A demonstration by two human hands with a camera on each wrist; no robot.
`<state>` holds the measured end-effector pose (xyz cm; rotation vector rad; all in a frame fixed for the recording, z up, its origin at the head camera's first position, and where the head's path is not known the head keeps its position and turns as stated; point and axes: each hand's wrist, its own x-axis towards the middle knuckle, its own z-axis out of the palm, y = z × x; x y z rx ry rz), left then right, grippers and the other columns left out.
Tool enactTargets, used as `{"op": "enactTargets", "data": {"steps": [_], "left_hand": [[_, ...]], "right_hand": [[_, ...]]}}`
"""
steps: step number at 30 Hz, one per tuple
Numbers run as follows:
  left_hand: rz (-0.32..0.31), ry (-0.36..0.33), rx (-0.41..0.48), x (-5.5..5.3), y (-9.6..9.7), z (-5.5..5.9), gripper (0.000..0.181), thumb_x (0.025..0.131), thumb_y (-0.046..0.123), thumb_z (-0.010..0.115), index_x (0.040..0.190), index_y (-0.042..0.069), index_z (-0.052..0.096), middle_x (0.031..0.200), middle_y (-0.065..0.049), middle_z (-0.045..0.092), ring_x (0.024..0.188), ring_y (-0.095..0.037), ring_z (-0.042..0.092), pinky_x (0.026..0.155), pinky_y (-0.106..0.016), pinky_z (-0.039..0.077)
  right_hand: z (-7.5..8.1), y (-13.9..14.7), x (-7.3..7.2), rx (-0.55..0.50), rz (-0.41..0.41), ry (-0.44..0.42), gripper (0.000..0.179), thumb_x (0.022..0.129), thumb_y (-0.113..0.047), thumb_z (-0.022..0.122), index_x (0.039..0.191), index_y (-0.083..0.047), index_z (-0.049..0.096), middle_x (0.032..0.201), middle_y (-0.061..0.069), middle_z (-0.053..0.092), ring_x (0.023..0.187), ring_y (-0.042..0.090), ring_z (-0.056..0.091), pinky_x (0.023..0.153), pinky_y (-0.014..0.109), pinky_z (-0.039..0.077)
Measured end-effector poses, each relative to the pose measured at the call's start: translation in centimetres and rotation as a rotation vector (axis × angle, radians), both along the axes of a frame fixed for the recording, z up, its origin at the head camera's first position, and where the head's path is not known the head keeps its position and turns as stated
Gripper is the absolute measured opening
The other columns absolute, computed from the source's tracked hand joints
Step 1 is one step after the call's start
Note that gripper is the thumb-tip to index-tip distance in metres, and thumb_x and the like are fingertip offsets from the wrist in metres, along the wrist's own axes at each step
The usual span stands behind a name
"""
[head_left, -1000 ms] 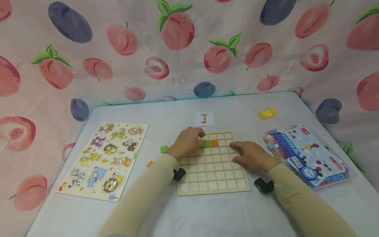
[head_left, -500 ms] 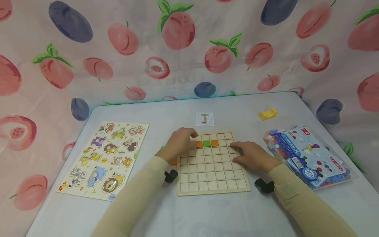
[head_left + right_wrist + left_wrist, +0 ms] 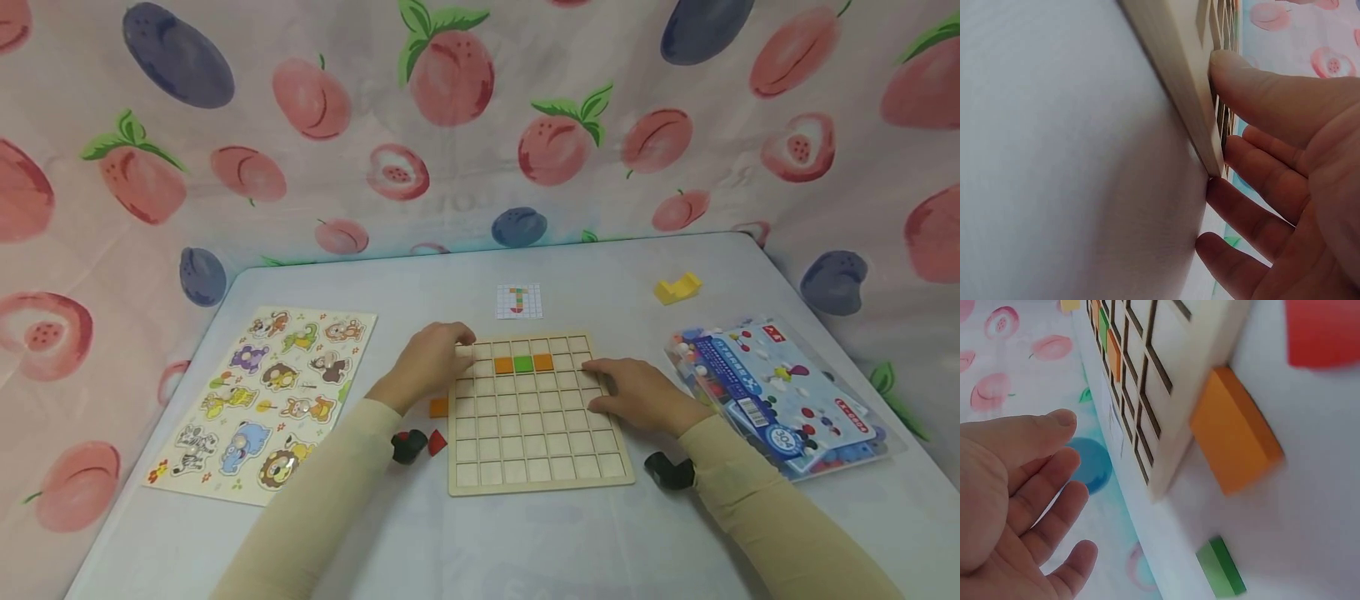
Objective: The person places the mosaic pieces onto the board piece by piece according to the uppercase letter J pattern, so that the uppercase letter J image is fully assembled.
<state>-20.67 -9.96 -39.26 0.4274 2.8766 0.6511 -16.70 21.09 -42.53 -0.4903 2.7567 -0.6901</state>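
A wooden grid board [image 3: 528,427] lies in front of me. Three square tiles sit side by side in its second row from the far edge: orange [image 3: 503,365], green [image 3: 522,363] and orange [image 3: 543,362]. My left hand [image 3: 418,367] hovers by the board's far left corner, fingers relaxed and holding nothing. The left wrist view shows a loose orange tile [image 3: 1225,434] against the board's edge, a green tile [image 3: 1221,567] and a red piece [image 3: 1325,331]. My right hand [image 3: 641,394] rests on the board's right edge, thumb [image 3: 1254,87] on top.
A small card [image 3: 519,301] with a coloured grid pattern lies beyond the board. An animal puzzle board [image 3: 315,450] is at left. On the right are a clear box [image 3: 783,392] of molecule model parts and a yellow arched block [image 3: 678,288].
My left hand has moved left off the tiles, uncovering the left orange tile in its cell. A loose orange tile and red pieces beside the board have come into view. My right hand stays put.
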Motion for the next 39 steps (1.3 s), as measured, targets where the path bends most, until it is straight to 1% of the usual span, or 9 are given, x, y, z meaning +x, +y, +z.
{"op": "enactTargets", "data": {"steps": [5,14,22,26,32,35,39], "left_hand": [[0.026,-0.015,0.010,0.0,-0.9,-0.2,0.033,0.093,0.020,0.072,0.124,0.009,0.067,0.123,-0.007,0.066,0.118,-0.026,0.055,0.106,-0.043,0.043],[0.013,-0.023,0.005,0.0,-2.9,-0.6,0.036,0.093,0.017,0.071,0.128,0.008,0.066,0.128,-0.008,0.065,0.125,-0.030,0.053,0.107,-0.046,0.041],[0.041,-0.057,0.000,0.2,-4.6,-0.7,0.039,0.093,0.016,0.071,0.130,0.008,0.065,0.132,-0.009,0.063,0.127,-0.031,0.052,0.108,-0.046,0.040],[0.058,-0.075,0.003,0.4,-5.1,-0.7,0.040,0.093,0.016,0.071,0.131,0.008,0.064,0.133,-0.010,0.062,0.128,-0.031,0.051,0.108,-0.047,0.039],[0.075,-0.075,-0.003,0.7,-5.5,-0.8,0.040,0.092,0.017,0.073,0.130,0.008,0.065,0.131,-0.009,0.063,0.127,-0.031,0.052,0.108,-0.046,0.040],[0.073,-0.081,-0.008,0.9,-5.6,-0.9,0.040,0.092,0.017,0.074,0.130,0.009,0.065,0.130,-0.009,0.063,0.127,-0.031,0.052,0.108,-0.046,0.041],[0.051,-0.077,-0.023,1.2,-5.9,-1.2,0.040,0.091,0.017,0.075,0.129,0.009,0.065,0.129,-0.007,0.064,0.126,-0.030,0.052,0.108,-0.046,0.041]], "right_hand": [[0.0,0.0,0.1,0.000,-0.002,-0.003,0.060,0.091,-0.022,0.074,0.142,0.001,0.053,0.140,0.024,0.054,0.131,0.046,0.046,0.107,0.059,0.036],[-0.2,0.0,0.0,0.001,-0.005,-0.005,0.060,0.091,-0.022,0.074,0.142,0.000,0.053,0.141,0.023,0.054,0.131,0.046,0.046,0.107,0.059,0.036],[0.0,-0.1,0.0,0.002,-0.017,-0.025,0.060,0.092,-0.023,0.074,0.143,-0.001,0.052,0.142,0.023,0.053,0.133,0.045,0.045,0.108,0.059,0.035],[0.1,-0.2,0.0,0.006,-0.018,-0.028,0.061,0.091,-0.023,0.074,0.143,-0.001,0.052,0.143,0.023,0.052,0.133,0.045,0.044,0.108,0.059,0.034],[0.1,-0.1,-0.1,0.011,-0.017,-0.029,0.061,0.091,-0.023,0.074,0.143,-0.002,0.052,0.143,0.023,0.052,0.133,0.045,0.045,0.108,0.059,0.035],[0.1,-0.2,-0.1,0.011,-0.019,-0.034,0.061,0.091,-0.023,0.074,0.144,-0.001,0.052,0.143,0.023,0.052,0.133,0.046,0.044,0.108,0.059,0.034],[0.1,-0.2,-0.1,0.013,-0.025,-0.037,0.060,0.091,-0.023,0.074,0.143,-0.002,0.052,0.143,0.023,0.052,0.134,0.046,0.044,0.108,0.059,0.034]]}}
